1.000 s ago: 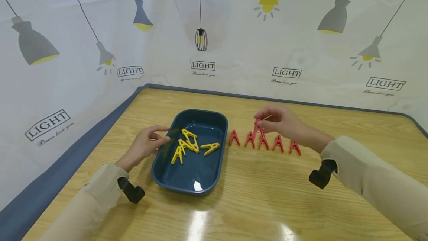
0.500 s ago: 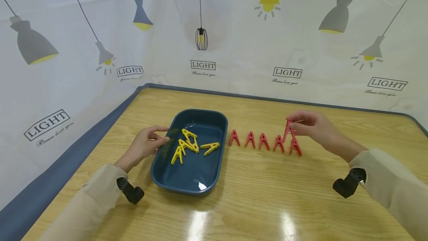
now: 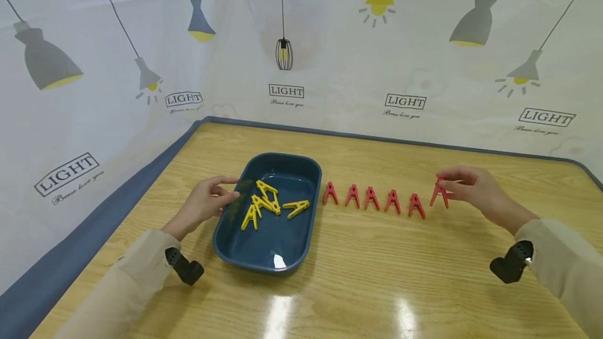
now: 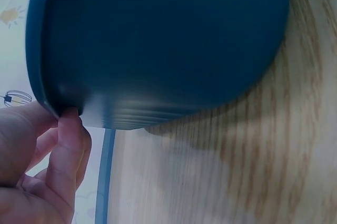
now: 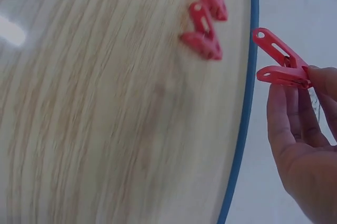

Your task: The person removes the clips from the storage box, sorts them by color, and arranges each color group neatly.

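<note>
My left hand (image 3: 207,203) pinches the left rim of a dark blue tray (image 3: 313,224), thumb over the edge and fingers outside; the left wrist view shows the grip at the rim (image 4: 45,98). Inside the tray lie several yellow clothespins (image 3: 251,218), some overlapping. My right hand (image 3: 476,190) holds a red clothespin (image 3: 440,192) by its upper end between thumb and fingers, legs pointing down. It hangs just right of a row of several red clothespins (image 3: 370,199). In the right wrist view the held clothespin (image 5: 281,61) has its two legs spread.
The wood-grain table (image 3: 367,276) has a blue edge strip (image 3: 358,136) along the back. Behind it hangs a pale cloth backdrop (image 3: 339,67) printed with lamps. The row of red clothespins runs from beside the tray's right wall towards the right.
My right hand has moved rightward with the red clothespin, from above the middle of the row to past its right end. My left hand and the tray have stayed put.
</note>
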`<act>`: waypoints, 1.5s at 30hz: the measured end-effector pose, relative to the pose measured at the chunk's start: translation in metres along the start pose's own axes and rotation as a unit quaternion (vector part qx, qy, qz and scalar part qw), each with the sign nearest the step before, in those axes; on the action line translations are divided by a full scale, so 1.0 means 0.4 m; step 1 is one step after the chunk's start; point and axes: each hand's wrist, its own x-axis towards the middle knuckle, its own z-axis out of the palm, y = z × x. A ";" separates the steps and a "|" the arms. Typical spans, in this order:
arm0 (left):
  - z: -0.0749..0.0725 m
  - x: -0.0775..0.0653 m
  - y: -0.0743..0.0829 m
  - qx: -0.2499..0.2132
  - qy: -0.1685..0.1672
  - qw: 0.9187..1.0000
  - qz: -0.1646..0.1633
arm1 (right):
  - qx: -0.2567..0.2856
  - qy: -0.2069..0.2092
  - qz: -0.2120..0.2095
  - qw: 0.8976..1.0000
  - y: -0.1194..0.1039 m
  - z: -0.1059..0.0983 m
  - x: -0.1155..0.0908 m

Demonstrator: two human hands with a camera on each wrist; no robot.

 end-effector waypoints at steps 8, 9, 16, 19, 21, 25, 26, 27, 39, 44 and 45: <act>0.000 -0.004 0.001 -0.005 -0.004 1.000 -0.001 | -0.023 -0.024 0.051 0.998 0.060 -0.034 -0.001; 0.000 -0.004 0.001 -0.006 -0.004 1.000 -0.001 | -0.026 -0.028 0.061 0.997 0.066 -0.036 0.000; 0.001 -0.002 -0.001 -0.006 -0.002 1.000 0.001 | -0.024 -0.037 0.079 0.996 0.102 -0.039 0.006; 0.002 -0.001 -0.002 -0.006 0.001 1.000 0.001 | -0.020 -0.031 0.075 0.997 0.112 -0.037 0.010; 0.002 -0.001 -0.002 -0.005 0.002 1.000 0.001 | -0.022 -0.029 0.074 0.997 0.117 -0.034 0.014; 0.001 -0.001 -0.002 -0.004 0.001 1.000 0.001 | -0.024 -0.030 0.084 0.996 0.122 -0.027 0.019; 0.001 -0.001 -0.001 -0.005 0.001 1.000 0.001 | -0.024 -0.030 0.087 0.996 0.122 -0.025 0.020; 0.001 -0.001 -0.001 -0.005 0.000 1.000 0.001 | -0.021 -0.030 0.090 0.995 0.123 -0.024 0.022; 0.001 0.000 0.003 -0.007 0.000 1.000 -0.005 | -0.047 -0.023 0.113 0.992 0.120 -0.008 0.026; 0.001 0.000 0.000 -0.007 0.001 1.000 -0.005 | -0.062 -0.023 0.113 0.991 0.120 -0.005 0.024; 0.001 0.000 0.000 -0.007 0.001 1.000 -0.004 | -0.065 -0.022 0.113 0.991 0.120 -0.005 0.023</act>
